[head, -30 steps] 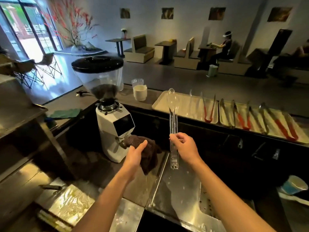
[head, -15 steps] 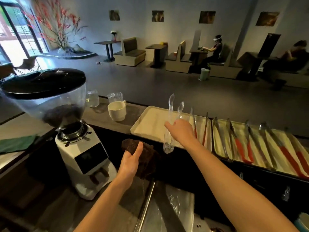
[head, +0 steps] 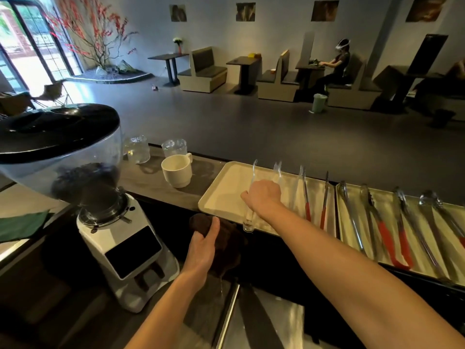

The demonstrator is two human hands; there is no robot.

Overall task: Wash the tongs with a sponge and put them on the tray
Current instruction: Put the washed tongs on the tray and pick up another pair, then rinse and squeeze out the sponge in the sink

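The right hand (head: 263, 195) curls round the clear plastic tongs (head: 249, 219) above the cream rectangular tray (head: 226, 187), long axis near-to-far, hinge nearest. The left hand (head: 202, 245) clutches a dark brown sponge (head: 227, 239).

The clear plastic tongs (head: 249, 219), arms parted and tips pointing away, are gripped mid-length by the right hand (head: 264, 196) over the cream tray (head: 224, 190); their hinge end hangs at the tray's near rim, contact unclear. The dark brown sponge (head: 230, 239), held in the left hand (head: 202, 244), sits just below that rim.
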